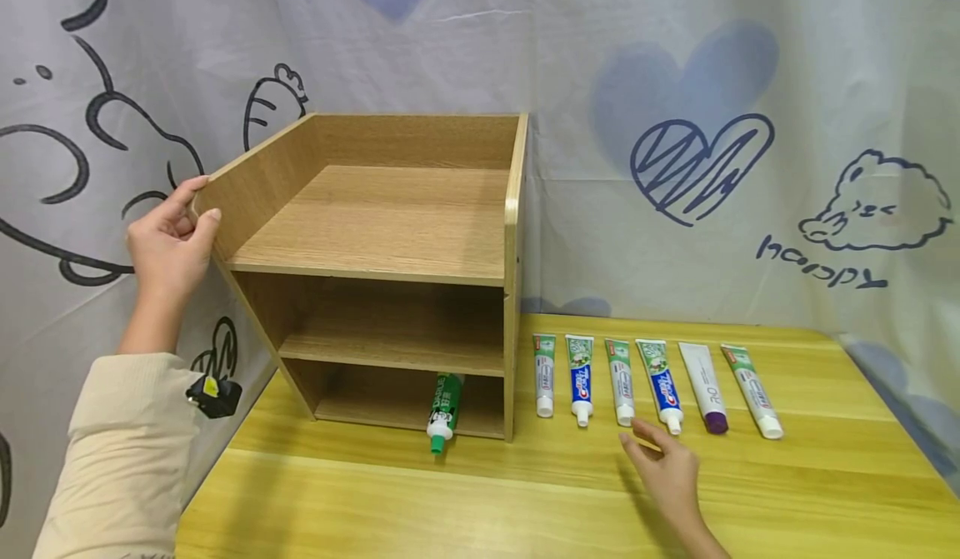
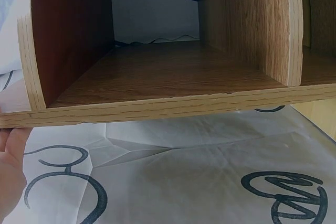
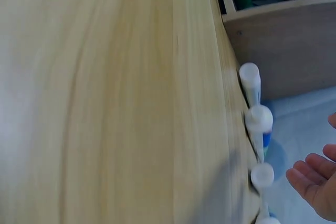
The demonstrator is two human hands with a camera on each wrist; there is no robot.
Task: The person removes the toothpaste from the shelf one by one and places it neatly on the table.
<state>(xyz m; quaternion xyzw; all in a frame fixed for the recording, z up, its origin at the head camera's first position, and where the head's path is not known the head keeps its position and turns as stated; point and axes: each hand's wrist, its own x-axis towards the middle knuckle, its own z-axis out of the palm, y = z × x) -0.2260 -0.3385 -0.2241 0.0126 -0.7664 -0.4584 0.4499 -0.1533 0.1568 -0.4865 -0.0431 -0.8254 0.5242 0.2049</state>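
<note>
My left hand (image 1: 171, 247) grips the front edge of the left side panel of a wooden shelf unit (image 1: 367, 272), thumb on one side and fingers on the other. A green toothpaste tube (image 1: 444, 409) lies in its bottom compartment, the capped end sticking out over the front edge. My right hand (image 1: 667, 471) hovers just before the row of tubes with loosely bent fingers, holding nothing. Nearest to its fingertips is the white cap of a green-and-white toothpaste tube (image 1: 621, 382). Beside that lie two blue-and-green toothpaste tubes, one to the left (image 1: 581, 378), one to the right (image 1: 662, 384).
More tubes complete the row: a green-and-white one (image 1: 543, 376) by the shelf, a white one with a purple cap (image 1: 705, 388), and another green-and-white one (image 1: 752, 391) at the right end. A patterned curtain (image 1: 697, 67) hangs behind the wooden table (image 1: 450, 509).
</note>
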